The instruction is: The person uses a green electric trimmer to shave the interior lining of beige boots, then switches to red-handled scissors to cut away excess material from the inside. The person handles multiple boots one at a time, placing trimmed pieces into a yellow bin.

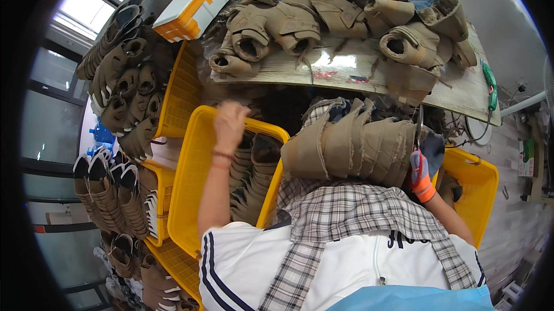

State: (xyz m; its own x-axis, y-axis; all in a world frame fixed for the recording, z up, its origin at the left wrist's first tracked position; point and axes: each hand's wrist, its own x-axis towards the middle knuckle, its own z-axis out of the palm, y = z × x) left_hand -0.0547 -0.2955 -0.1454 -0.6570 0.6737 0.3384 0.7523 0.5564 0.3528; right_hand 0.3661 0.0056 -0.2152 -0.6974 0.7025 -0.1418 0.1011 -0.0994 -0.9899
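Observation:
Across my lap lies a stack of nested brown shoe uppers (352, 148) with frayed edges. At its right end my right hand (422, 173), in a grey and orange glove, is closed around slim dark metal scissors (419, 120) pointing upward; the glove hides their handles. My bare left hand (229, 123) is raised over the far rim of a yellow basket (188, 195), to the left of the stack. Its fingers look bent but are blurred, so whether they hold anything is unclear. More nested uppers (262, 175) stand inside that basket.
A worktable (346, 60) ahead carries piled brown uppers (291, 25). A green-handled tool (489, 83) hangs at its right edge. Another yellow basket (482, 187) stands at my right. Stacked uppers (109, 195), yellow baskets and a white-and-orange box (196, 5) crowd the left.

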